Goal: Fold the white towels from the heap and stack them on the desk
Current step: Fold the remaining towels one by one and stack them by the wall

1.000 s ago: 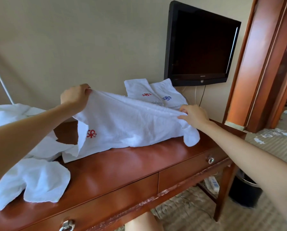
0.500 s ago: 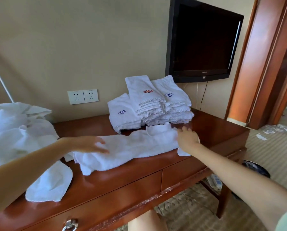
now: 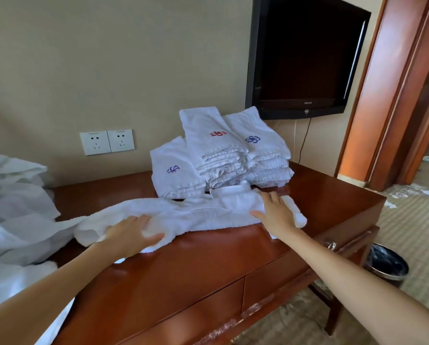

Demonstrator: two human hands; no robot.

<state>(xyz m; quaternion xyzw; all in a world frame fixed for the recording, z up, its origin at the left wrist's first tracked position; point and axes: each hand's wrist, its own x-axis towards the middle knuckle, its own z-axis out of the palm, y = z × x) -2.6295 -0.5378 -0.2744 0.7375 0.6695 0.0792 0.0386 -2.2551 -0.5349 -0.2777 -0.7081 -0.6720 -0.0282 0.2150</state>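
Observation:
A white towel lies folded lengthwise in a long strip across the wooden desk. My left hand rests flat on its left end, fingers straight. My right hand presses flat on its right end, whose tip sticks out past the fingers. Behind the strip stand stacks of folded towels with red and blue embroidered marks. The heap of unfolded white towels fills the left side of the desk.
A wall-mounted black TV hangs above the stacks, with a double wall socket to its left. A dark waste bin stands on the carpet by the desk's right leg. A wooden door frame is at the right.
The towel was held up spread between both hands, then laid down on the desk as a strip. Both hands now lie flat on it, the left one further to the left.

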